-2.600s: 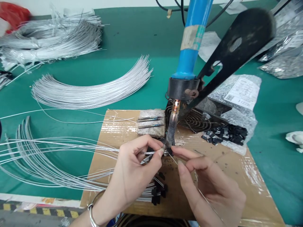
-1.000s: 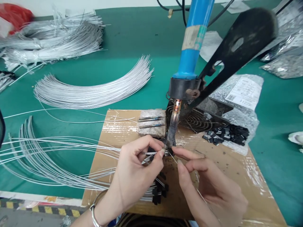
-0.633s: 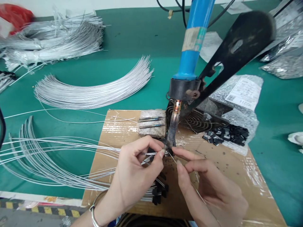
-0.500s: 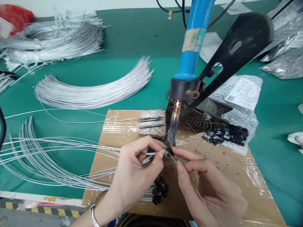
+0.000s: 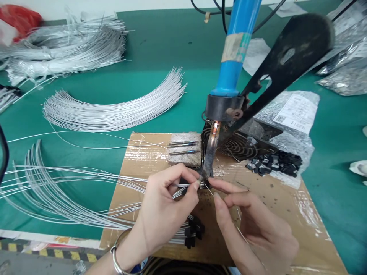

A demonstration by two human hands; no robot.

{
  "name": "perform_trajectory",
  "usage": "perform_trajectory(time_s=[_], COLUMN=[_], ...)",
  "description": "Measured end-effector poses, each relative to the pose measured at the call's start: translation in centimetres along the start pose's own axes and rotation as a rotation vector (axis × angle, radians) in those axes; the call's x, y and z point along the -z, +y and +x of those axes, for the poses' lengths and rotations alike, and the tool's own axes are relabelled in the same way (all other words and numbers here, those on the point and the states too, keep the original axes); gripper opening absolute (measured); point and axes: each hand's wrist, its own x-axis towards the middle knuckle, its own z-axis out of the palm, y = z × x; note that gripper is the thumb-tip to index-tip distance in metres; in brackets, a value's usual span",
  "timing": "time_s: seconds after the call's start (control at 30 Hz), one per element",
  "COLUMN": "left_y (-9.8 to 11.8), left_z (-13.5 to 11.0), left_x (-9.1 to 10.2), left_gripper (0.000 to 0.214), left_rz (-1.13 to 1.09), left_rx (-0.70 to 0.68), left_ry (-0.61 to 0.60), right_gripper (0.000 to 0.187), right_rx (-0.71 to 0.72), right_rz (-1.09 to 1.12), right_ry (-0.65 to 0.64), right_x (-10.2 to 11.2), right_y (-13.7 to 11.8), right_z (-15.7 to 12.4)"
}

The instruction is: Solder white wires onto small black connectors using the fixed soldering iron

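My left hand (image 5: pixel 164 208) pinches a thin white wire (image 5: pixel 134 178) between thumb and fingertips, its end right below the soldering iron tip (image 5: pixel 208 162). In my right hand (image 5: pixel 255 225) is a strand of solder wire (image 5: pixel 242 235), gripped near its end and angled up to the same spot. The soldering iron (image 5: pixel 229 76), with a blue handle, points downward. My fingertips partly hide the joint and a small dark piece there. Beneath my left hand lie several white wires with black connectors (image 5: pixel 194 231) on their ends.
A black metal bracket (image 5: pixel 289 65) holds the iron. Cardboard (image 5: pixel 286 214) covers the work area. Beyond it are a pad with metal pins (image 5: pixel 185 156), loose black housings (image 5: pixel 275 162), a plastic bag (image 5: pixel 298 114) and a curved wire bundle (image 5: pixel 114 110). More bundles (image 5: pixel 71 49) lie far left.
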Motion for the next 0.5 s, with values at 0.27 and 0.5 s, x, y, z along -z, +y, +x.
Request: perform_trajectory(time_s=[0.27,0.5], left_y=[0.17,0.16], left_z=[0.09,-0.1], left_x=[0.01,0.11], left_gripper=[0.01,0.01], left_rz=[-0.004,-0.004], left_rx=[0.005,-0.01], left_ry=[0.01,0.009], right_gripper=[0.016,0.018], right_rx=[-0.024,-0.007], right_rz=[-0.018,-0.017], right_ry=[0.036,0.029], right_x=[-0.15,-0.27], right_y=[-0.31,-0.13], right_z=[0.04,0.03])
